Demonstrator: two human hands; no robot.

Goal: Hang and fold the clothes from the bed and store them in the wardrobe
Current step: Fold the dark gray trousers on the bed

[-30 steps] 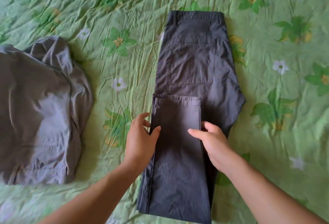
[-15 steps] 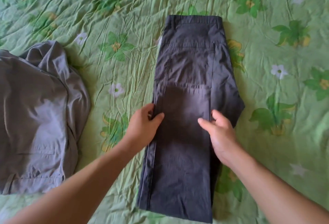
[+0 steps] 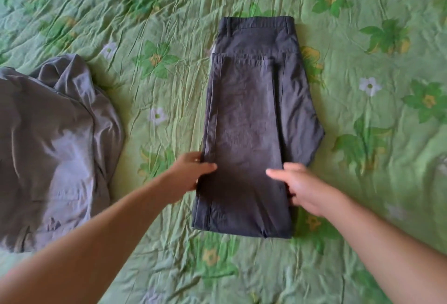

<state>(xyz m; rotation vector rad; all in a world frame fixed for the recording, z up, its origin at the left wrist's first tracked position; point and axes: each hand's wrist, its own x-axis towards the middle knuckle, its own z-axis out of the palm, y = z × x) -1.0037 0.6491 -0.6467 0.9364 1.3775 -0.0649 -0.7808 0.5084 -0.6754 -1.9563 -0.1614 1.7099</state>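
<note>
Dark grey trousers [image 3: 254,110] lie folded on the bed's crumpled green flowered sheet [image 3: 377,182]. The left hand [image 3: 191,173] pinches their left edge and the right hand [image 3: 300,185] grips their right edge. A lighter grey garment [image 3: 53,146] lies well apart, leftward.

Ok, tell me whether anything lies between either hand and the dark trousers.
Nothing visible does. The left hand pinches the left edge of the dark trousers, and the right hand holds their right edge, so both are in contact. The grey garment lies apart on the bed sheet, off to the left. The wardrobe is not in view.
</note>
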